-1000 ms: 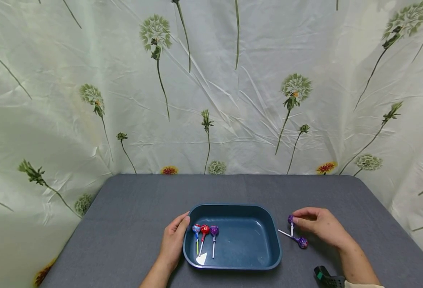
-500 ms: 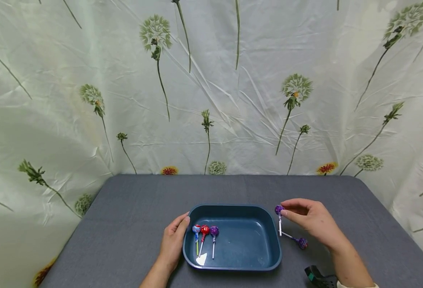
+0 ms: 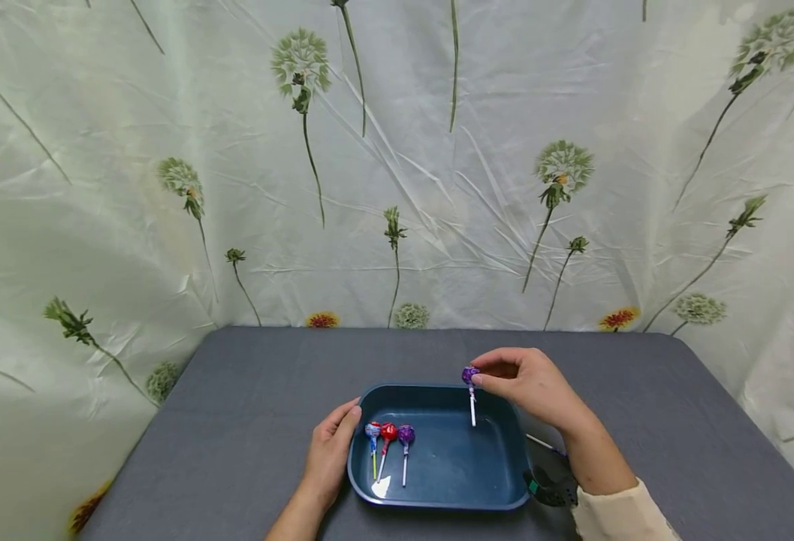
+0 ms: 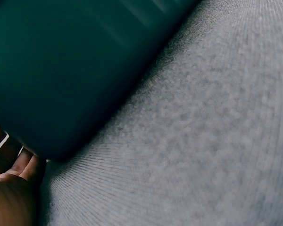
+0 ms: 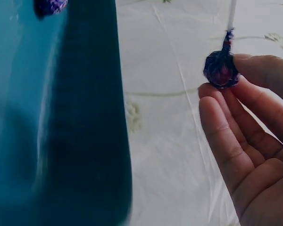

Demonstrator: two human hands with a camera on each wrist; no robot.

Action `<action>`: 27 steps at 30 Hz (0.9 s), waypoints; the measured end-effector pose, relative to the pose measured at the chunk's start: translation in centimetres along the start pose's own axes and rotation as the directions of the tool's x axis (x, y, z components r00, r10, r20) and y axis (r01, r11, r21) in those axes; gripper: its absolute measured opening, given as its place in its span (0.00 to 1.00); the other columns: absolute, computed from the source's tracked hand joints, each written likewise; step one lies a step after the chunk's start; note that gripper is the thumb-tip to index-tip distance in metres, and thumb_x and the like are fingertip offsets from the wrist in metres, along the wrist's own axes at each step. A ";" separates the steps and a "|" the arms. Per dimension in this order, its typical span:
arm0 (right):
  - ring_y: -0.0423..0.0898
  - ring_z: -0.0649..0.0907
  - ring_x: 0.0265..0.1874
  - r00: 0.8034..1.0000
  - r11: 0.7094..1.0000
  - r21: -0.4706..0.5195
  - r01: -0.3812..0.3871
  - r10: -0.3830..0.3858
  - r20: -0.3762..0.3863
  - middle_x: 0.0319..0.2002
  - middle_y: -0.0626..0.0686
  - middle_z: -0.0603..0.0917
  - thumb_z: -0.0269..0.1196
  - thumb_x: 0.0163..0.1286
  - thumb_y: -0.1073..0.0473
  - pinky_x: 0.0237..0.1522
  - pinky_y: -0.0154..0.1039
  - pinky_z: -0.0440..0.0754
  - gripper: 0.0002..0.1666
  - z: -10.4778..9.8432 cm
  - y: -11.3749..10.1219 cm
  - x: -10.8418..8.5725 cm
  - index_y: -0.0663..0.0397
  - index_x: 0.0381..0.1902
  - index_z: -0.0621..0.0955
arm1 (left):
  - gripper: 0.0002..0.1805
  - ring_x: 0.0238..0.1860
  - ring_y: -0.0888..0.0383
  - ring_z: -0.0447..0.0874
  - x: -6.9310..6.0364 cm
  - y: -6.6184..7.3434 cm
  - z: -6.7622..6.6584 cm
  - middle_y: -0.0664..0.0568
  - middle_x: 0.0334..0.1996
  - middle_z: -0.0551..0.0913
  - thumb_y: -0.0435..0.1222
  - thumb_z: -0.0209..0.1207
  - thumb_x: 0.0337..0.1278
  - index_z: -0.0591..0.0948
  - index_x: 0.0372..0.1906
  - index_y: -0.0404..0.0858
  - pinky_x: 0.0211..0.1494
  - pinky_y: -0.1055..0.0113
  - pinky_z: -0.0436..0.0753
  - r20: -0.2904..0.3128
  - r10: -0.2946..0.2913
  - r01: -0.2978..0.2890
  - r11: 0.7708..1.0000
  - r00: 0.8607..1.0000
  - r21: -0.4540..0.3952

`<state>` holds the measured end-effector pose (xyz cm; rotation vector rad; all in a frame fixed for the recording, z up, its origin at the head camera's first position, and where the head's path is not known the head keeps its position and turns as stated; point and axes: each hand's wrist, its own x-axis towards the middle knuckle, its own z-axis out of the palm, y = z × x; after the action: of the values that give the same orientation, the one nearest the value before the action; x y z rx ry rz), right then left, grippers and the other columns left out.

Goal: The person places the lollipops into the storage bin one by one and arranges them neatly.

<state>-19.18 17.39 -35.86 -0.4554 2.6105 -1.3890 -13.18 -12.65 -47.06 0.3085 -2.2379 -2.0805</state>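
Left hand [image 3: 329, 454]: clasped on the tray [image 3: 451, 469]'s left rim, seemingly for steadiness | three lollipops [image 3: 388, 431]: laid side by side inside at left, perhaps to save room | purple lollipop [image 3: 469, 375]: pinched by its head in the right hand [image 3: 535, 385] near the far rim, stick hanging free | white stick [image 3: 540, 442]: seen outside, partly hidden

Tray [image 3: 451, 469] on the table [image 3: 282, 391]: three lollipops [image 3: 388, 432] in its left part; left grip [image 3: 329, 448] at its left rim; right grip [image 3: 530, 382] and held lollipop [image 3: 469, 376] above its right rear; half-hidden lollipop [image 3: 541, 443] rightward; curtain [image 3: 430, 180] behind.
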 end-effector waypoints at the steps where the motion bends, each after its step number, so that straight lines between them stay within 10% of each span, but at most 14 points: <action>1: 0.43 0.87 0.40 1.000 1.000 0.003 0.011 -0.011 0.019 0.42 0.50 0.90 0.70 0.68 0.52 0.41 0.37 0.87 0.15 0.3 -0.2 0.4 0.52 0.49 0.88 | 0.26 0.72 0.42 0.73 0.0 0.0 0.0 0.39 0.67 0.79 0.46 0.51 0.78 0.77 0.67 0.33 0.76 0.46 0.71 -0.003 -0.003 0.003 1.000 1.000 0.003; 27: 0.39 0.84 0.32 0.934 0.968 -0.209 0.140 -0.059 0.352 0.32 0.43 0.89 0.74 0.62 0.59 0.34 0.36 0.84 0.04 6.4 -0.4 4.1 0.48 0.36 0.89 | 0.24 0.70 0.45 0.75 -0.1 -0.2 0.0 0.40 0.64 0.82 0.45 0.52 0.78 0.79 0.66 0.33 0.75 0.49 0.73 0.007 0.020 -0.020 1.000 1.000 -0.015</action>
<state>-21.19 10.82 -39.10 -0.7948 2.4892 -0.9269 -13.11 -12.63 -47.25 0.2777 -2.2195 -2.0904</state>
